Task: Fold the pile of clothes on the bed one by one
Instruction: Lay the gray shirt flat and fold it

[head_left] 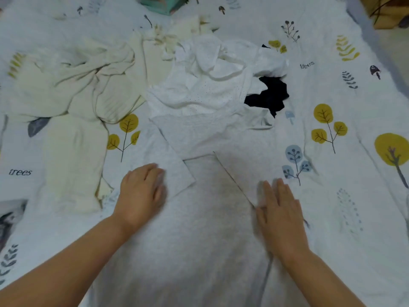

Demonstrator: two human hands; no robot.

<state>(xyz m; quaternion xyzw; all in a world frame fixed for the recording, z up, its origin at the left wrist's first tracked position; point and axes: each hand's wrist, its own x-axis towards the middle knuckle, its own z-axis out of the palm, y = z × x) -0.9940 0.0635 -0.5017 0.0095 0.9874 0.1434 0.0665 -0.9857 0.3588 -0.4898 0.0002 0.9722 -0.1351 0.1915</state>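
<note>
A light grey t-shirt point(199, 213) lies spread flat on the bed in front of me, its left sleeve folded in over the body. My left hand point(141, 189) rests palm down on that sleeve, slightly blurred. My right hand point(278, 209) lies flat, fingers apart, on the shirt's folded right edge. Behind the shirt sits a pile with a crumpled white dotted garment point(203, 80) and a black garment point(267, 96) poking out at its right. A cream garment point(84, 91) sprawls to the left.
The bed sheet point(345, 173) is white with printed trees, leaves and the word "trees". A teal object point(163, 5) sits at the far top edge. A brown object point(389, 12) shows at the top right corner, past the bed.
</note>
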